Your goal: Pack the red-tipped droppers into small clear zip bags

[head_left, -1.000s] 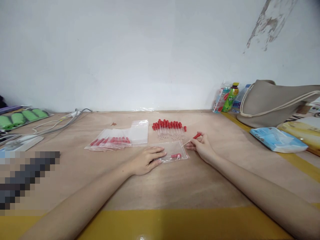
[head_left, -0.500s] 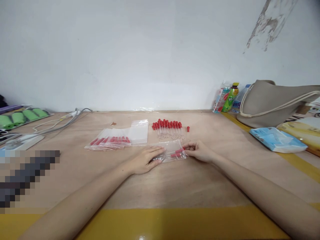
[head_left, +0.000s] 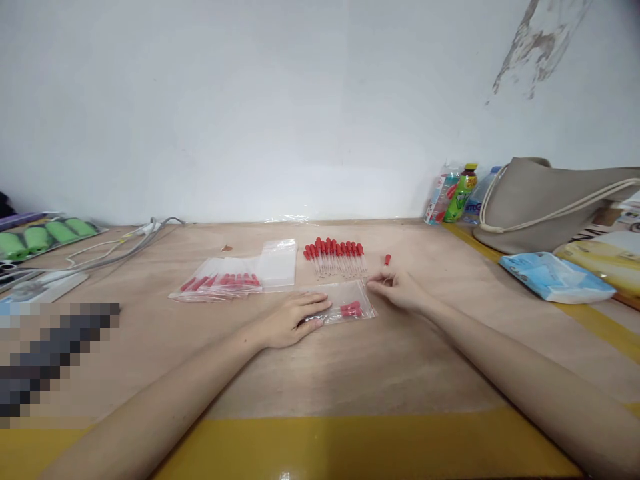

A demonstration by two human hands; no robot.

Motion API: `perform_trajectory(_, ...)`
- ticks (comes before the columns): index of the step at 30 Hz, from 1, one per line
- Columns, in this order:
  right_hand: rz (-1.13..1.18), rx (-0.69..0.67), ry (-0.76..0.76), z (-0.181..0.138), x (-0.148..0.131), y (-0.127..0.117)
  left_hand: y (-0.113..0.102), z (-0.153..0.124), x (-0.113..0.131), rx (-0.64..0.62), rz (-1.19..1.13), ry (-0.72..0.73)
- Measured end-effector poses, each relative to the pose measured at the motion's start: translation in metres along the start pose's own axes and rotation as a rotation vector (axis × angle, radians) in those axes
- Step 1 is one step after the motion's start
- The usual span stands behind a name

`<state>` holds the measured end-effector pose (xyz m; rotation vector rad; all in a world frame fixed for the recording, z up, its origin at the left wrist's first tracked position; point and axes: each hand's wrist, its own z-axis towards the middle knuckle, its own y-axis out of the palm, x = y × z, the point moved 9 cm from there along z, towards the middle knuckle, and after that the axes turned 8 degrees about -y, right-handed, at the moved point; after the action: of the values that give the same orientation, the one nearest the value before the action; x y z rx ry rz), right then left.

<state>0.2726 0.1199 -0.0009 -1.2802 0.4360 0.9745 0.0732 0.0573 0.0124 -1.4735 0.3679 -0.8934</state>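
My left hand (head_left: 297, 319) lies flat with its fingers stretched out on a clear zip bag (head_left: 345, 293), pressing it to the table. Inside this bag are droppers with red bulbs (head_left: 351, 309). At the right of the bag's open end, my right hand (head_left: 399, 291) is closed in a pinch. A single dropper (head_left: 387, 259) sticks up from its fingers, red bulb uppermost; the fingers hide its stem. Behind the bag, several more droppers (head_left: 334, 249) lie in a row, bulbs toward the wall and thin clear stems toward me.
Filled bags (head_left: 220, 281) overlap at the left, beside a stack of flat bags (head_left: 279, 263). Cables (head_left: 125, 241) and green rolls (head_left: 50, 235) lie far left. Bottles (head_left: 461, 193), a grey bag (head_left: 550, 203) and a blue packet (head_left: 556, 277) stand or lie at the right.
My right hand has drawn back from the bag's opening, leaving droppers inside. It has taken hold of the lone dropper, which has shifted slightly right. My left hand stays put.
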Motion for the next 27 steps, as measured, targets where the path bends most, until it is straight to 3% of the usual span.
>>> perform_trajectory(3, -0.347, 0.317, 0.16, 0.013, 0.028, -0.047, 0.0, 0.0, 0.0, -0.001, -0.001, 0.004)
perform_trajectory(8, -0.422, 0.334, 0.401, 0.038, 0.062, -0.067, 0.0, 0.0, 0.0, 0.0, 0.007, 0.011)
perform_trajectory(11, -0.29, 0.297, 0.515, 0.043, 0.072, -0.065, 0.001, -0.001, 0.001, -0.005, 0.021, 0.012)
perform_trajectory(15, -0.102, 0.285, 0.51, 0.037, 0.066, -0.058, 0.0, 0.0, 0.001, 0.006, 0.024, 0.017)
perform_trajectory(23, 0.436, 0.496, 0.326, 0.005, 0.037, -0.028, 0.0, 0.0, 0.0, -0.006, 0.01, 0.007)
perform_trajectory(27, 0.773, 0.565, 0.342, -0.007, 0.034, -0.01, 0.0, 0.0, -0.001, -0.002, -0.006, -0.003)
